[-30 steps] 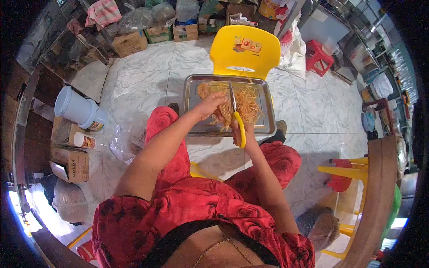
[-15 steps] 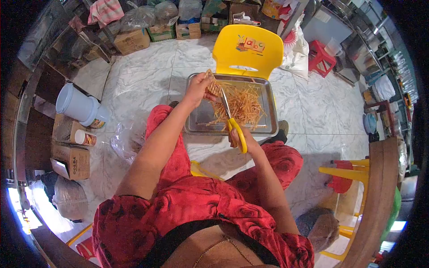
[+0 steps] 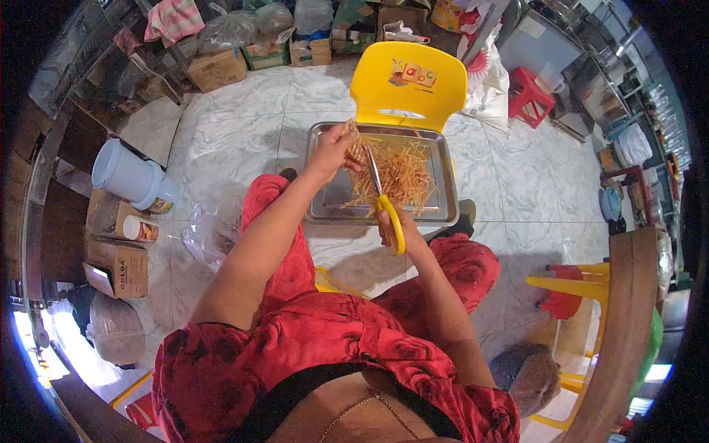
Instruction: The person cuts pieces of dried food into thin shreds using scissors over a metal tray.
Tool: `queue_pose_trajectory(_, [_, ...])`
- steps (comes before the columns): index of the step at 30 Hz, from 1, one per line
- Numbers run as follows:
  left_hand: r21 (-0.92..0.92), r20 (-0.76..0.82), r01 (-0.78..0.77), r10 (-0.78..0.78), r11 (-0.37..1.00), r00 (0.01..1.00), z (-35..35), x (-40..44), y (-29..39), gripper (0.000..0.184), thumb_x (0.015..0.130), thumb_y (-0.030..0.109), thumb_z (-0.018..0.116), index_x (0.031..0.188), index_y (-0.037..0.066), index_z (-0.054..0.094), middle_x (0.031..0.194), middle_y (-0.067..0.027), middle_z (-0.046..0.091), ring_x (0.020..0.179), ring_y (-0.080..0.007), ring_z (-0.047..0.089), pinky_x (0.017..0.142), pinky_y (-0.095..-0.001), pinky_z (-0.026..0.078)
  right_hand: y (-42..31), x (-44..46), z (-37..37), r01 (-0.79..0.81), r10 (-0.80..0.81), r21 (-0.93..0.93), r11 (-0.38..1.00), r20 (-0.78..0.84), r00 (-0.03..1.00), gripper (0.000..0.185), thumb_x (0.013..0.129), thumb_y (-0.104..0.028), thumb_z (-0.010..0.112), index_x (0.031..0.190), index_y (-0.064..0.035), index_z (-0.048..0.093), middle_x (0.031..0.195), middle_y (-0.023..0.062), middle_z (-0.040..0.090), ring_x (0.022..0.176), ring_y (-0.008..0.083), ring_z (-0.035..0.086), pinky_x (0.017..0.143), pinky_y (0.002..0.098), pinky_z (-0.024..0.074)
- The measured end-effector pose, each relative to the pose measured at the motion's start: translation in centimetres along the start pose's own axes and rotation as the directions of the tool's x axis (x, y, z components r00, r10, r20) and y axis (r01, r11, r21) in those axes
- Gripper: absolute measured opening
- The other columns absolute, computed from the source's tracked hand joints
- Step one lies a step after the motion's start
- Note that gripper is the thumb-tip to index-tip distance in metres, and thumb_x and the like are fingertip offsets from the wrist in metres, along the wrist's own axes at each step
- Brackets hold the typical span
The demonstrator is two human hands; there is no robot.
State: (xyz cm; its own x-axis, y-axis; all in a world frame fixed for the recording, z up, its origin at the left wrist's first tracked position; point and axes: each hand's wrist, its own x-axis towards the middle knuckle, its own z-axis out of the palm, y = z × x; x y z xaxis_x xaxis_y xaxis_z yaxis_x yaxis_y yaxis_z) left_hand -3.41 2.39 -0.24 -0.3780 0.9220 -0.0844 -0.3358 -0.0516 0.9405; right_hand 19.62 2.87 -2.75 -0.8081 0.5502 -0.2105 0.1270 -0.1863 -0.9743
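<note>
My left hand (image 3: pixel 332 153) is closed on a tan-brown, flat, dried-looking piece (image 3: pixel 358 151), whose exact kind I cannot make out. In my right hand (image 3: pixel 405 232) is a pair of scissors (image 3: pixel 389 212) with yellow handles. Their metal blades point up and to the left, their tips beside the held piece; whether they touch it I cannot tell. Below both hands, a heap of thin brown strips (image 3: pixel 406 177) lies in a rectangular metal tray (image 3: pixel 447 171). My right-hand fingers are partly hidden by the scissor handles.
The tray rests at a yellow chair (image 3: pixel 410 77), its backrest on the far side. White buckets (image 3: pixel 122 170) and cardboard boxes (image 3: pixel 122 267) stand to the left, near a clear plastic bag (image 3: pixel 209 232). A red stool (image 3: pixel 529 96) is at the far right, a wooden edge (image 3: pixel 619 317) nearer.
My left hand has shifted very slightly down and to the right with the brown piece. The scissors and my right hand have barely moved.
</note>
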Motion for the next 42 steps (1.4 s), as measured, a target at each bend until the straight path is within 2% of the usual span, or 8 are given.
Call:
queue_pose_trajectory(8, [-0.005,0.008,0.004,-0.004,1.0,1.0,-0.2,0.3,-0.9,0.023,0.09,0.019,0.045,0.107,0.004,0.045,0.083,-0.0085,0.056,0.052,-0.0178,0.058,0.039,-0.0278,0.05,0.4,0.0,-0.1,-0.018,0.005,-0.092,0.996,-0.143,0.99,0.028,0.083,-0.029,0.059,0.094,-0.0036,0.054,0.05,-0.0053,0.041,0.039,0.0051,0.038,0.035,0.0215,0.0311])
queue_pose_trajectory(15, [0.067,-0.062,0.001,0.003,0.998,0.998,0.2,-0.3,-0.3,0.025,0.089,0.024,0.047,0.103,0.004,0.046,0.079,-0.0094,0.058,0.047,-0.019,0.059,0.036,-0.0259,0.048,0.1,0.0,0.1,-0.087,0.086,0.0,0.996,-0.128,0.988,0.03,0.081,-0.029,0.061,0.095,-0.0027,0.055,0.05,-0.0048,0.042,0.038,0.0059,0.039,0.035,0.0218,0.0322])
queue_pose_trajectory(20, [0.065,-0.063,0.031,-0.027,0.997,0.998,-0.2,-0.1,-0.6,0.026,0.088,0.026,0.048,0.103,0.005,0.047,0.074,-0.0082,0.058,0.046,-0.0176,0.058,0.035,-0.0238,0.045,0.4,0.4,0.0,-0.031,0.02,-0.158,0.987,-0.071,0.997,0.03,0.083,-0.031,0.057,0.092,-0.0033,0.052,0.054,-0.0022,0.044,0.041,0.0068,0.042,0.038,0.0228,0.0353])
queue_pose_trajectory(23, [0.13,0.015,0.078,-0.081,0.988,0.997,0.2,-0.3,-0.7,0.025,0.089,0.026,0.047,0.104,0.006,0.047,0.072,-0.0075,0.058,0.045,-0.0174,0.058,0.034,-0.0234,0.045,1.3,1.0,-0.6,-0.06,0.059,-0.131,0.99,-0.005,0.998,0.038,0.088,-0.043,0.044,0.096,-0.0063,0.048,0.053,-0.0016,0.042,0.044,0.0072,0.044,0.04,0.0217,0.0386])
queue_pose_trajectory(26, [0.153,0.038,0.062,-0.069,0.986,0.997,0.8,-0.6,-1.0,0.024,0.09,0.025,0.046,0.103,0.006,0.048,0.074,-0.0079,0.058,0.045,-0.0172,0.058,0.034,-0.0237,0.045,0.2,0.7,-0.1,-0.019,0.016,-0.081,0.997,-0.048,0.999,0.033,0.085,-0.037,0.053,0.088,-0.0041,0.051,0.055,-0.0019,0.044,0.043,0.0074,0.043,0.038,0.0231,0.0368])
queue_pose_trajectory(33, [0.099,0.05,0.082,-0.087,0.992,0.995,1.1,-0.4,-1.3,0.024,0.091,0.026,0.044,0.107,0.009,0.049,0.076,-0.0047,0.06,0.048,-0.013,0.058,0.036,-0.0216,0.045,0.6,0.8,-0.2,-0.083,0.078,-0.06,0.995,-0.085,0.993,0.03,0.085,-0.036,0.053,0.09,-0.0068,0.052,0.052,-0.0033,0.041,0.042,0.0068,0.042,0.036,0.0234,0.034])
queue_pose_trajectory(36, [0.112,0.03,0.076,-0.08,0.991,0.996,1.2,-0.5,-1.3,0.024,0.091,0.025,0.044,0.107,0.009,0.049,0.075,-0.0053,0.06,0.048,-0.0135,0.058,0.036,-0.0222,0.045,1.0,0.9,-0.3,0.014,-0.011,0.029,0.999,-0.076,0.997,0.029,0.085,-0.035,0.055,0.092,-0.0071,0.052,0.05,-0.0038,0.04,0.041,0.0063,0.041,0.035,0.0238,0.0321])
queue_pose_trajectory(42, [0.093,0.035,0.054,-0.057,0.994,0.998,1.2,-0.7,-1.0,0.022,0.09,0.02,0.043,0.103,0.004,0.048,0.077,-0.0078,0.056,0.045,-0.018,0.059,0.032,-0.0236,0.045,0.3,0.7,-0.1,-0.02,-0.01,-0.203,0.979,-0.149,0.989,0.03,0.083,-0.034,0.057,0.095,-0.0067,0.052,0.049,-0.0039,0.04,0.04,0.0065,0.041,0.036,0.0235,0.0321])
